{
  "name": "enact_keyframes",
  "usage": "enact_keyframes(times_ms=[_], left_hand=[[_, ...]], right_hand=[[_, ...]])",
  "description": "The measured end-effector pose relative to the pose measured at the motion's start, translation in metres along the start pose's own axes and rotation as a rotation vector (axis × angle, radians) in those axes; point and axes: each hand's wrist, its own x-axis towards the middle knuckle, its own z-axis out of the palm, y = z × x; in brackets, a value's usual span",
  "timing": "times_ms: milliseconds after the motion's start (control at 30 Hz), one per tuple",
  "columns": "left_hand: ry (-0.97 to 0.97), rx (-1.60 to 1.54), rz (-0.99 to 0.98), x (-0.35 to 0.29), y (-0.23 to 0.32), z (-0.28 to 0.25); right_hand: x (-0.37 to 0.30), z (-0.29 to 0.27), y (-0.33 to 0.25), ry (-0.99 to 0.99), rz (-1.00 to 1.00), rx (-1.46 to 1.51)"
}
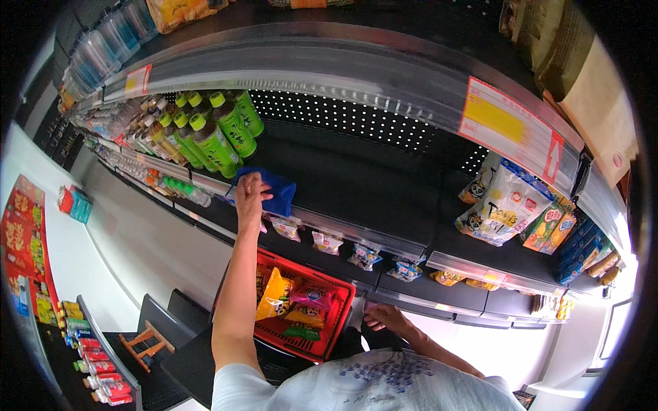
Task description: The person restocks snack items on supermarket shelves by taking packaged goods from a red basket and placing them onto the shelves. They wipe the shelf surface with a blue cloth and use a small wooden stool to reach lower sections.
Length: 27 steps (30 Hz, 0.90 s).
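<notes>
My left hand (251, 194) is closed on a blue cloth (277, 194). The cloth lies against the front of a black shelf (349, 171), beside several green drink bottles (219, 140) with light-green caps. Lower down, my right hand (387, 317) hangs in front of my body, its fingers curled with nothing visible in them. Between my two hands is a red shopping basket (336, 322). Inside it are a yellow snack bag (275, 293), a pink bag (312, 296) and other bagged snacks.
White snack bags (504, 209) and cartons (548, 229) stand at the shelf's right end. Small packs (327, 242) line the shelf below. A clear price rail (288, 75) runs along the shelf above. To the left are a small wooden stand (147, 344) and red-labelled bottles (103, 377).
</notes>
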Motion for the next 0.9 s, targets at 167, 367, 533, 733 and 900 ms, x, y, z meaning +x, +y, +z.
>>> enact_keyframes(times_ms=[167, 367, 533, 733, 900], left_hand=[[-0.068, 1.154, 0.581, -0.018, 0.002, 0.008], [-0.170, 1.391, 0.418, -0.019, -0.001, 0.032], [-0.276, 1.399, 0.336, 0.020, -0.007, 0.049], [-0.286, 1.318, 0.391, 0.069, -0.024, 0.090], [-0.297, 1.408, 0.399, 0.124, -0.057, 0.091]], right_hand=[[-0.009, -0.001, -0.015, 0.012, 0.009, 0.026], [-0.006, -0.012, -0.004, 0.037, -0.004, 0.041], [-0.001, -0.012, -0.006, 0.019, 0.016, 0.044], [-0.011, -0.009, -0.011, 0.052, -0.043, 0.119], [-0.013, -0.013, -0.011, 0.080, 0.076, 0.104]])
